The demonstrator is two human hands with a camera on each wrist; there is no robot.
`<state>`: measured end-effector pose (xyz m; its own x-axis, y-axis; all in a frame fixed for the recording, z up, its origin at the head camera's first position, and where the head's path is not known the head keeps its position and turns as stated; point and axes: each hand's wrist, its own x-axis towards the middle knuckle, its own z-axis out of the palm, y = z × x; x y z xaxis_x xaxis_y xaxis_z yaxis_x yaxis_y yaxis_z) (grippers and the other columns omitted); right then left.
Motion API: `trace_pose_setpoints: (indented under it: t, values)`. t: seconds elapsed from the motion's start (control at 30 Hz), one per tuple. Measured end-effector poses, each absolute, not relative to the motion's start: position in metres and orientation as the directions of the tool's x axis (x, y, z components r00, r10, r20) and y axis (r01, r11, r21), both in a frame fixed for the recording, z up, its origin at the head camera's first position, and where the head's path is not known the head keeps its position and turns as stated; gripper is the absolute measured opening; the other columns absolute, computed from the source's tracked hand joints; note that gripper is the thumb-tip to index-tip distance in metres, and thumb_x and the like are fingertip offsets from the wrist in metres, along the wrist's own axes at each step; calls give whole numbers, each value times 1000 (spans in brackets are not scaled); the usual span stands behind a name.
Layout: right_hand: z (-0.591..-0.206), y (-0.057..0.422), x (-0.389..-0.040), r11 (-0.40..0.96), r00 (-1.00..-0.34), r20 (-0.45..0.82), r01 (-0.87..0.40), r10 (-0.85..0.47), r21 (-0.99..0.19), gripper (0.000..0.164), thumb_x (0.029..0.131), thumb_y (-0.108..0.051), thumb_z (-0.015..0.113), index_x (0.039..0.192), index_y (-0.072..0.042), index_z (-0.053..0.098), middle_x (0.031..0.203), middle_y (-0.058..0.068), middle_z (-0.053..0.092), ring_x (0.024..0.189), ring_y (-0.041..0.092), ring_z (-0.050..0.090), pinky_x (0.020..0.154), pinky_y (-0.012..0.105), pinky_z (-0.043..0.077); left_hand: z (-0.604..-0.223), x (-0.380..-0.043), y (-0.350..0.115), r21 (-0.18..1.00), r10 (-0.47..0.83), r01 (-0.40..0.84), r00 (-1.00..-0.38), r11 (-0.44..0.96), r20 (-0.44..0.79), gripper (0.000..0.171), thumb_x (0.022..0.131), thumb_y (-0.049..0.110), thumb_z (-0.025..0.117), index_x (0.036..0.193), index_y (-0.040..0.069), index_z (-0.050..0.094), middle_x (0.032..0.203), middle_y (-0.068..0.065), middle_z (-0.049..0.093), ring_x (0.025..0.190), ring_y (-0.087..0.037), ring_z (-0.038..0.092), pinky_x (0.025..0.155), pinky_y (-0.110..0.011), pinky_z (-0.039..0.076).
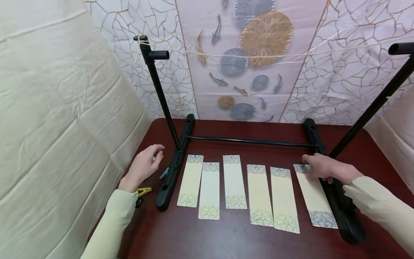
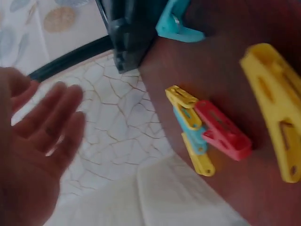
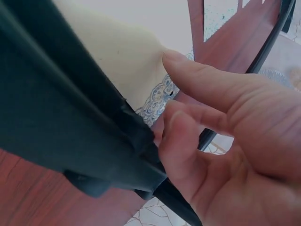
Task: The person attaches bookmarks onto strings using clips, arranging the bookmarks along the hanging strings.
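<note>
My right hand point(image 1: 326, 167) is at the top end of the rightmost paper bookmark point(image 1: 317, 198), a cream strip with blue patterned ends and a small hole. In the right wrist view the thumb point(image 3: 188, 70) lies on its face and the curled fingers sit at its edge, pinching it. Part of this bookmark lies against the black stand foot point(image 1: 343, 212). Held loosely above the table's left side, my left hand point(image 1: 142, 167) has relaxed fingers and nothing in its grasp. Near it lie a teal clothespin point(image 2: 178, 23), a large yellow clothespin point(image 2: 277, 108) and a red clothespin point(image 2: 223, 129).
Several more bookmarks, among them a white one point(image 1: 234, 183) and a cream one point(image 1: 190, 181), lie side by side between the stand's feet. A black crossbar point(image 1: 249, 141) joins the feet. String point(image 1: 226, 55) runs between the posts. A patterned cloth point(image 1: 252, 90) hangs behind.
</note>
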<state>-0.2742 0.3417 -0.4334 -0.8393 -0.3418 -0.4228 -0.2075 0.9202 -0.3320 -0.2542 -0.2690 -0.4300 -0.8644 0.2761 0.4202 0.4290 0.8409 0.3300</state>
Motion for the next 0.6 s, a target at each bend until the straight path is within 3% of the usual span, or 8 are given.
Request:
trace_pose_setpoints:
  t: [0.1,0.2,0.4,0.6]
  values:
    - [-435,340,-276,922,-844,-415,-210,-339,-325,55,88,-18,71,130,3,43,111,35,39,50,20,51,39,31,45,-438,-253,-277,406,246,332,-936,852,250,21,98,18,57,117,8,63,100,-8,70,81,-20,66,71,-40,54]
    - [-437,338,-277,926,-845,-416,-215,-336,-312,55,87,-17,72,130,3,43,111,34,39,51,19,51,39,30,45,-444,-252,-283,443,257,270,-962,855,90,25,98,19,58,120,6,62,101,-10,70,83,-21,64,72,-38,53]
    - [-441,337,-279,935,-831,-451,-214,-326,-281,59,86,-17,73,133,2,43,111,34,41,51,18,52,39,28,43,-449,-250,-287,478,301,209,-946,853,-123,30,98,20,59,127,12,60,112,-9,66,93,-21,63,79,-39,53]
    - [-444,339,-281,941,-835,-452,-210,-314,-264,56,83,-18,75,127,0,45,110,34,38,56,22,52,39,28,43,-453,-245,-288,462,335,217,-922,860,-192,34,97,22,61,130,15,61,114,-12,59,94,-19,57,77,-34,48]
